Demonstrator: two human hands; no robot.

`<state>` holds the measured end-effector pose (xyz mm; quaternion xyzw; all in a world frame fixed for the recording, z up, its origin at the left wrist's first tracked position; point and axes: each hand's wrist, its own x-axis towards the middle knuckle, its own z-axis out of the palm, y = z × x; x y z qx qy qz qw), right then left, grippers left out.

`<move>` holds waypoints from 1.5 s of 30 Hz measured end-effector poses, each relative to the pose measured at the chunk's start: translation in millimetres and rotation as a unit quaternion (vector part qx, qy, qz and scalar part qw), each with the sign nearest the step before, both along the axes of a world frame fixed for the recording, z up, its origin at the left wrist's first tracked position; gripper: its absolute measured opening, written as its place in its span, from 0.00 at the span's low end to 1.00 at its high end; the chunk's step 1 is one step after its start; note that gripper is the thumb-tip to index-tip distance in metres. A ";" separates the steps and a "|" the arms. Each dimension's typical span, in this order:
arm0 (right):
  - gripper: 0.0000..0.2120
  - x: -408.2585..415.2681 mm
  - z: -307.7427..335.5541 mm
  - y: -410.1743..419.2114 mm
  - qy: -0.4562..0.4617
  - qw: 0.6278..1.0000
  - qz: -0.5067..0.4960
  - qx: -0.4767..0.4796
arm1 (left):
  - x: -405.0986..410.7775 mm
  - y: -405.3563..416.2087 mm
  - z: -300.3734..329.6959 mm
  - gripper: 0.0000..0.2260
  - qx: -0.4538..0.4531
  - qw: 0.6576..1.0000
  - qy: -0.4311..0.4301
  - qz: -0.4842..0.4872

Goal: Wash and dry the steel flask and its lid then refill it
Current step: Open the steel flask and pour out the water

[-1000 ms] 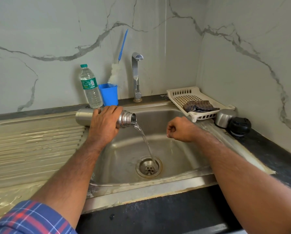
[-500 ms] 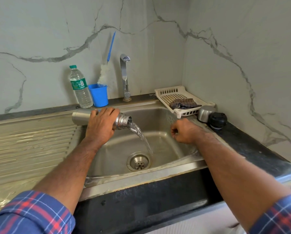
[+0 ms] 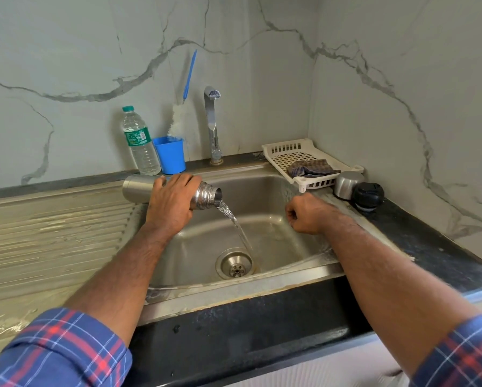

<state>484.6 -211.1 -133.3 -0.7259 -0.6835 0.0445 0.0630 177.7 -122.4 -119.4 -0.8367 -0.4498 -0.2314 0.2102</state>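
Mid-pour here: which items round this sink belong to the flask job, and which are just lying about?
Job: steel flask, steel cap, black lid, bottle brush, cloth, tap, sink, water bottle.
Lying about: blue cup, white basket.

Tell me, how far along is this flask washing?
Early. Done: the flask is open, its steel cap and black lid standing on the counter. In hand: the left hand tips the flask, pouring water into the sink. Left: scrubbing with the brush, drying with the cloth, refilling.
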 end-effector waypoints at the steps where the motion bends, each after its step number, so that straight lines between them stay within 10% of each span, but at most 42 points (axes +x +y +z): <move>1: 0.09 0.1 0.2 0.3 0.002 1.000 -0.001 -0.001 | 0.1 -0.1 0.0 0.33 0.002 1.000 0.001 0.002; 45: 0.10 1.0 -8.8 16.8 -0.025 1.000 0.011 -0.005 | 4.0 -3.3 0.7 0.32 -0.001 0.999 0.051 0.002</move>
